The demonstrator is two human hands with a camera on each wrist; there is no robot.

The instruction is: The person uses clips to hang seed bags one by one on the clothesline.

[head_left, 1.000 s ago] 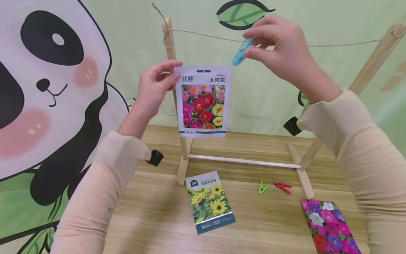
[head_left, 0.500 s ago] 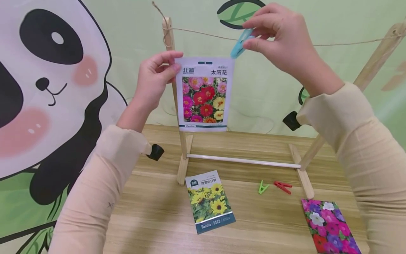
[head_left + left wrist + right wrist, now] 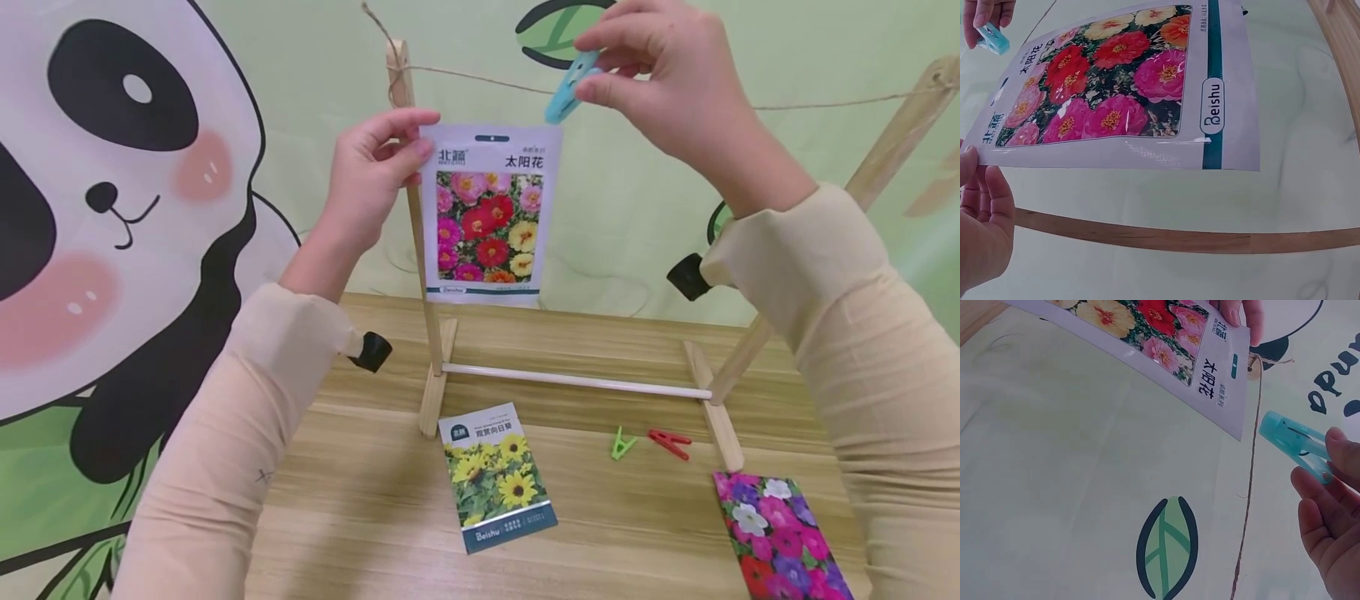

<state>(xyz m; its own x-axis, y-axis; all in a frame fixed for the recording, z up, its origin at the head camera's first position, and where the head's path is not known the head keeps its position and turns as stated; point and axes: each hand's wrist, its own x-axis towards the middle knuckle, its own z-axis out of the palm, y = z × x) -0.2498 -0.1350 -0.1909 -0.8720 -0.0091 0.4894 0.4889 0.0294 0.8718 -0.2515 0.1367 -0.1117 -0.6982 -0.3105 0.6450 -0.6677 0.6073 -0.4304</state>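
My left hand (image 3: 375, 179) pinches the upper left corner of a white seed packet (image 3: 487, 287) printed with red, pink and yellow flowers. The packet hangs upright just below a twine line (image 3: 480, 80), in front of the left post. Between thumb and fingers, my right hand (image 3: 667, 83) pinches a light blue clothespin (image 3: 570, 87) by its handle end. Its nose points down toward the packet's upper right corner. In the right wrist view the clothespin (image 3: 1294, 444) is apart from the packet (image 3: 1210, 412), with the twine (image 3: 1252, 462) running between them.
A wooden frame with a left post (image 3: 401, 79), a right post (image 3: 892, 142) and a white crossbar (image 3: 577, 380) carries the twine. On the wooden table lie a sunflower seed packet (image 3: 498, 479), a green clothespin (image 3: 622, 443), a red clothespin (image 3: 669, 442) and a petunia-like flower packet (image 3: 783, 533).
My left hand has raised the white packet toward the twine and slightly right. My right hand has lifted a little with the blue clothespin. Things on the table have stayed put.
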